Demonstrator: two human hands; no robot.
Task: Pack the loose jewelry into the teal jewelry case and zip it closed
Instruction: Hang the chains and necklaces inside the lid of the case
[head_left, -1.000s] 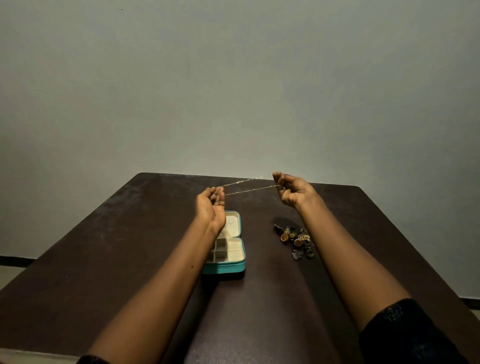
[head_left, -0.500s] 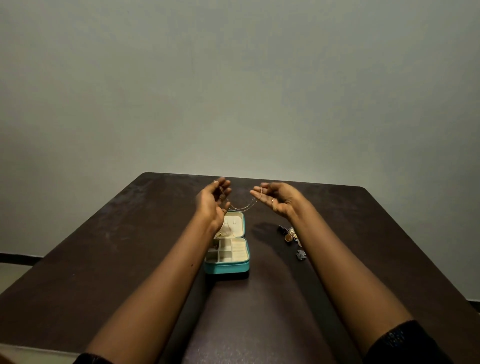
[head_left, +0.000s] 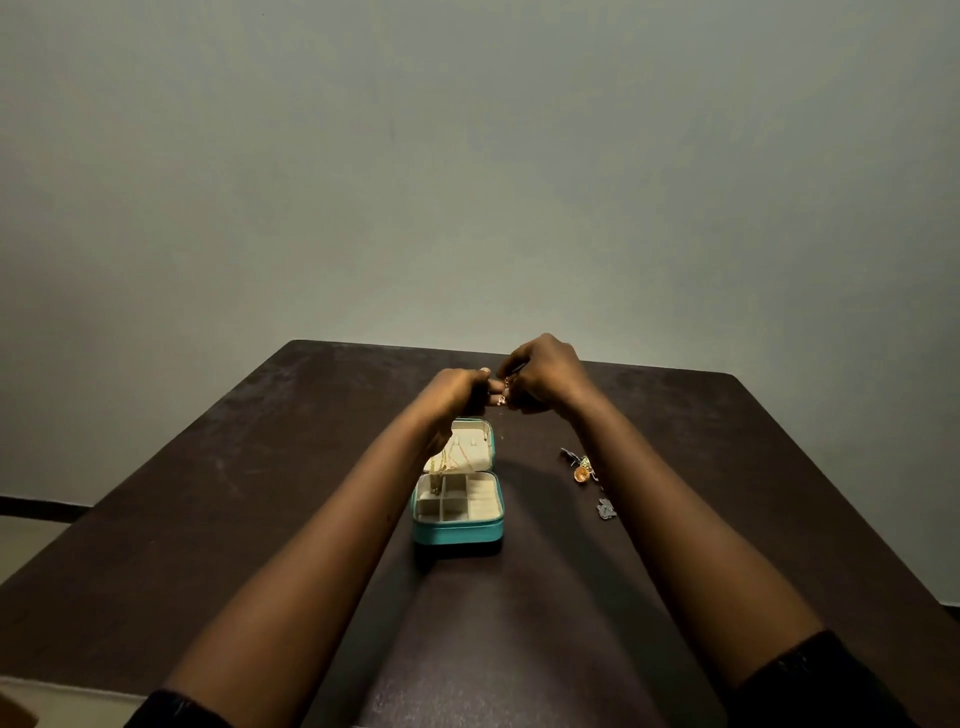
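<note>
Above the one open teal jewelry case (head_left: 457, 530) on the dark table (head_left: 260, 493) | we log left hand (head_left: 457, 392) and right hand (head_left: 545, 376) both pinching one gold chain (head_left: 501, 400) | three loose pieces (head_left: 582, 473) visible right of case.

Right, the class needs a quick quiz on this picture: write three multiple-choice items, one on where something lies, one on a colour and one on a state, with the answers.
1. Where on the dark brown table is the small heap of loose metal jewelry?
A) left of the teal rectangular jewelry case
B) right of it
C) inside its lid

2. The case's lining is
A) cream
B) red
C) black

3. The case is
A) zipped shut
B) open, lid laid back
C) upside down

Answers:
1 B: the heap lies on the table to the case's right, apart from it.
2 A: the compartments are pale cream.
3 B: the compartments and the lid's inside both show.
</note>
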